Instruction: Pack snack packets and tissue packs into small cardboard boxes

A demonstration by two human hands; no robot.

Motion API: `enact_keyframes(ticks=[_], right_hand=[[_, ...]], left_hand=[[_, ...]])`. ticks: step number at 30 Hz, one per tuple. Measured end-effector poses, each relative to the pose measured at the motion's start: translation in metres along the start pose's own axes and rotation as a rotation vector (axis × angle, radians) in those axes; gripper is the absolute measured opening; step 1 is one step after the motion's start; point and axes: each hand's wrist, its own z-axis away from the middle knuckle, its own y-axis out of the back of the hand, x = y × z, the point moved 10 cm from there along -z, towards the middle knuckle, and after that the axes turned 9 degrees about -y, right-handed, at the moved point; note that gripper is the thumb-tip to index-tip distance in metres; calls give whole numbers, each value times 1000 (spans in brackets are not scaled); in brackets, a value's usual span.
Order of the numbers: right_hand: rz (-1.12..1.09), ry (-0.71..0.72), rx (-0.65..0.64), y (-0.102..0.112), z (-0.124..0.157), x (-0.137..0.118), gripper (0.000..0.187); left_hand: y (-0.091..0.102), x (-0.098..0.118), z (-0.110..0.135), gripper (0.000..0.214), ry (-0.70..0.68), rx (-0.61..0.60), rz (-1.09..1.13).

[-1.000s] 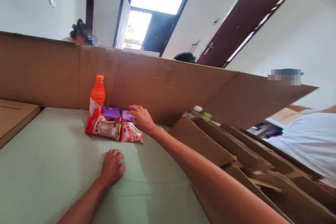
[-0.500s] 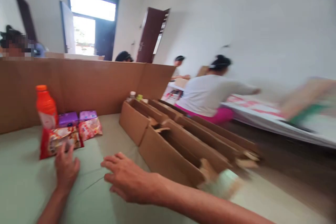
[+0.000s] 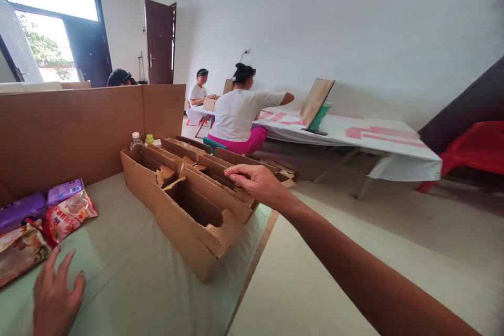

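My left hand (image 3: 57, 296) is at the lower left over the pale green cloth (image 3: 114, 273), fingers apart and holding nothing. Just beyond its fingertips lie a brown-and-red snack bag (image 3: 23, 252) and a red-and-white packet (image 3: 71, 215). Behind them rest two purple packs, one at the left edge (image 3: 21, 211) and one nearer the middle (image 3: 65, 190). My right hand (image 3: 255, 184) reaches over the narrow open cardboard boxes (image 3: 189, 236), its fingers stretched out loosely with nothing visible in them. Whether its fingertips touch a box edge, I cannot tell.
A cardboard panel (image 3: 79, 136) stands upright along the far side. A clear bottle (image 3: 136, 139) and a green-capped container (image 3: 149, 139) show behind the boxes. Beyond, a person in a white shirt (image 3: 236, 115) sits by a white-covered table (image 3: 378, 128); a red chair (image 3: 472, 147) stands at right.
The view has turned right, and the orange bottle has left it. My right hand has moved from above the cloth to over the boxes. My left hand stays near the packets.
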Motion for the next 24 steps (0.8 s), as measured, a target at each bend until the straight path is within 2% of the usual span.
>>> enact_keyframes(ticks=[3, 5, 8, 10, 12, 15, 19, 21, 24], right_hand=[[70, 38, -161, -23, -17, 14, 28], [110, 91, -251, -38, -21, 10, 25], [186, 137, -348, -47, -20, 2, 37], [234, 150, -386, -43, -16, 0, 40], [270, 156, -413, -33, -8, -1, 37], [288, 161, -439, -13, 10, -1, 32], [303, 171, -470, 3, 27, -4, 26], [369, 152, -499, -5, 23, -4, 23], [445, 88, -503, -29, 0, -4, 16]], left_hand=[[8, 79, -56, 35, -198, 57, 144], [15, 140, -98, 38, -317, 50, 270], [21, 233, -153, 41, -514, 18, 489], [10, 283, -180, 50, -612, -65, 568], [-18, 320, -198, 59, -666, -244, 572], [-57, 340, -211, 52, -673, -424, 545], [-73, 334, -215, 30, -634, -452, 530], [-73, 329, -215, 30, -621, -447, 531], [-72, 328, -215, 32, -625, -439, 532]])
